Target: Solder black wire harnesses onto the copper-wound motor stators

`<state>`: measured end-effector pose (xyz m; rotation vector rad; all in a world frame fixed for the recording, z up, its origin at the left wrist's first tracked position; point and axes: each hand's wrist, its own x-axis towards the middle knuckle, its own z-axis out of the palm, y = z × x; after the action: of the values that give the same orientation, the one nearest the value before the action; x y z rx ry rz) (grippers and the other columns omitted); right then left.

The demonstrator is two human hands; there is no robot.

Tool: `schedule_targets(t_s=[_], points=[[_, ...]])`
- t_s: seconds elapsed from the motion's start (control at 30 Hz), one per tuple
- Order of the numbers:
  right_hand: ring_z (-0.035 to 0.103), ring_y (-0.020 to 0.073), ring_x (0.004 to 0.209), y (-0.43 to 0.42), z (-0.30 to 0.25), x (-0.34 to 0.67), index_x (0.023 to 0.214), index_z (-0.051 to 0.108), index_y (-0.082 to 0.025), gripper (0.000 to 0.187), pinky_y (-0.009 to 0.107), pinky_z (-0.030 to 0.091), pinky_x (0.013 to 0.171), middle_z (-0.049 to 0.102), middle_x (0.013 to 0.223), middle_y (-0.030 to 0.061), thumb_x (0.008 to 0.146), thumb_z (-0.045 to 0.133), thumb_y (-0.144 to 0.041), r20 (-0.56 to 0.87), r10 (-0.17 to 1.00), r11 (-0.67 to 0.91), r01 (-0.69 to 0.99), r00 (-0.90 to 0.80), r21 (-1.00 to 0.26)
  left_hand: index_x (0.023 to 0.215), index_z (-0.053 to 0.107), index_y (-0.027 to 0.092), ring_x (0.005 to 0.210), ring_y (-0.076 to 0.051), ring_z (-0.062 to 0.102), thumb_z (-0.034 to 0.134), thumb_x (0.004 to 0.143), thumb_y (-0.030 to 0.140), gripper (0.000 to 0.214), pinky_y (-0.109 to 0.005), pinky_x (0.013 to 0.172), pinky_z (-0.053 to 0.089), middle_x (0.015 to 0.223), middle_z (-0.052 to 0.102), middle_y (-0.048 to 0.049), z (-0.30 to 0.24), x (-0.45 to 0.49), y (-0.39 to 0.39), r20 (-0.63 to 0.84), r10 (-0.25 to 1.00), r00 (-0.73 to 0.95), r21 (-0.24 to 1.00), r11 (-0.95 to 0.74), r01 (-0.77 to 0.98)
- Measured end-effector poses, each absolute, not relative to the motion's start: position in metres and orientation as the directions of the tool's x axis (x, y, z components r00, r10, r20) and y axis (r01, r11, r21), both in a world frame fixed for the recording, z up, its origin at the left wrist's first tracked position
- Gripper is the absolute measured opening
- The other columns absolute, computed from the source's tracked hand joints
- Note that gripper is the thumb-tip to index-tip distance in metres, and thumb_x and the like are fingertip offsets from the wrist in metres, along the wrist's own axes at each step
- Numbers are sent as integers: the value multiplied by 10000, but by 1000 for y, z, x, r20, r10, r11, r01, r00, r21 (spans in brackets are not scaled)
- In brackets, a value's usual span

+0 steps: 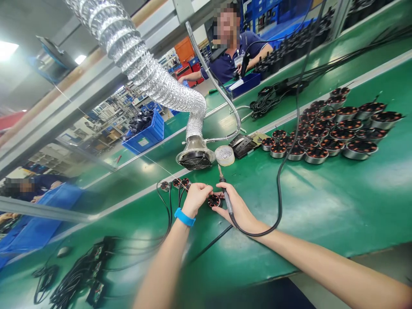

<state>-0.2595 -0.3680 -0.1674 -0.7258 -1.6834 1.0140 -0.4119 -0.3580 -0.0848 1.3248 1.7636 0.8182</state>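
My left hand (197, 198), with a blue band on the wrist, is curled with its fingertips pinching at a small round motor stator (213, 201) with copper windings on the green bench. My right hand (236, 206) steadies the same stator from the right and holds a soldering iron (224, 189) upright, its tip pointing up and its black cable (279, 189) looping away over the bench. A few more small stators (180, 183) with black wires lie just left of my left hand.
A silver flexible fume duct (151, 73) ends in a round fan intake (195, 158) behind my hands, beside a solder spool (225, 155) and an iron stand (243, 145). Several finished motors (334, 131) stand at right. Wire bundles (86, 270) lie lower left. Another person (231, 51) sits across the line.
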Motion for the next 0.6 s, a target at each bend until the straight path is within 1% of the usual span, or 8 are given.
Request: schedule_targets(t_s=[0.07, 0.13, 0.23, 0.3, 0.37, 0.47, 0.53, 0.6], points=[[670, 223, 1024, -368, -168, -259, 1336, 359, -259, 638, 432, 545, 949, 564, 1211, 94, 807, 701, -157, 442, 838, 463, -10, -319, -886, 620, 683, 128, 561, -112, 482, 661, 738, 348, 250, -247, 582, 349, 588, 603, -7, -83, -414, -368, -201, 972, -117, 854, 233, 465], [671, 218, 1015, -367, -169, -260, 1330, 365, -260, 644, 424, 551, 937, 564, 1202, 90, 797, 711, -152, 438, 842, 458, -12, -317, -889, 706, 707, 129, 679, -144, 566, 683, 751, 361, 237, -258, 681, 417, 718, 676, -38, -85, -416, -377, -171, 982, -74, 890, 186, 417], [669, 213, 1010, -366, -171, -260, 1334, 362, -265, 663, 421, 552, 934, 553, 1202, 85, 788, 715, -140, 436, 842, 457, -9, -318, -889, 768, 710, 134, 773, -170, 602, 709, 771, 392, 258, -283, 773, 458, 801, 680, -53, -95, -419, -385, -77, 996, -48, 948, 88, 306], [661, 219, 1032, -366, -171, -261, 1334, 358, -267, 670, 425, 553, 933, 538, 1215, 86, 783, 719, -145, 441, 842, 464, -2, -311, -886, 768, 712, 137, 791, -174, 603, 715, 783, 398, 261, -287, 787, 464, 809, 667, -53, -102, -421, -385, -35, 998, -51, 958, 48, 282], [646, 231, 1048, -367, -170, -260, 1322, 366, -265, 669, 434, 553, 927, 526, 1209, 85, 773, 734, -160, 450, 846, 477, 30, -285, -879, 774, 718, 143, 805, -179, 606, 714, 791, 402, 260, -291, 802, 466, 820, 671, -56, -106, -422, -384, -28, 998, -55, 957, 42, 287], [631, 225, 983, -371, -164, -259, 1298, 387, -259, 634, 434, 557, 896, 523, 1148, 75, 773, 731, -171, 466, 858, 494, 101, -216, -864, 776, 726, 146, 812, -187, 616, 723, 778, 429, 283, -295, 810, 465, 829, 695, -65, -106, -422, -382, -49, 997, -67, 954, 67, 293], [622, 204, 915, -375, -158, -258, 1284, 394, -255, 572, 416, 560, 865, 516, 1111, 68, 800, 683, -154, 482, 860, 504, 125, -168, -855, 770, 729, 143, 799, -188, 617, 722, 769, 455, 312, -287, 781, 464, 813, 703, -71, -104, -420, -382, -77, 994, -78, 949, 97, 301], [616, 187, 878, -378, -153, -258, 1271, 397, -250, 505, 395, 562, 844, 504, 1075, 60, 831, 612, -125, 501, 855, 516, 129, -129, -847, 762, 729, 140, 744, -182, 606, 711, 768, 489, 350, -273, 713, 454, 743, 688, -64, -101, -418, -383, -108, 990, -94, 941, 132, 311]])
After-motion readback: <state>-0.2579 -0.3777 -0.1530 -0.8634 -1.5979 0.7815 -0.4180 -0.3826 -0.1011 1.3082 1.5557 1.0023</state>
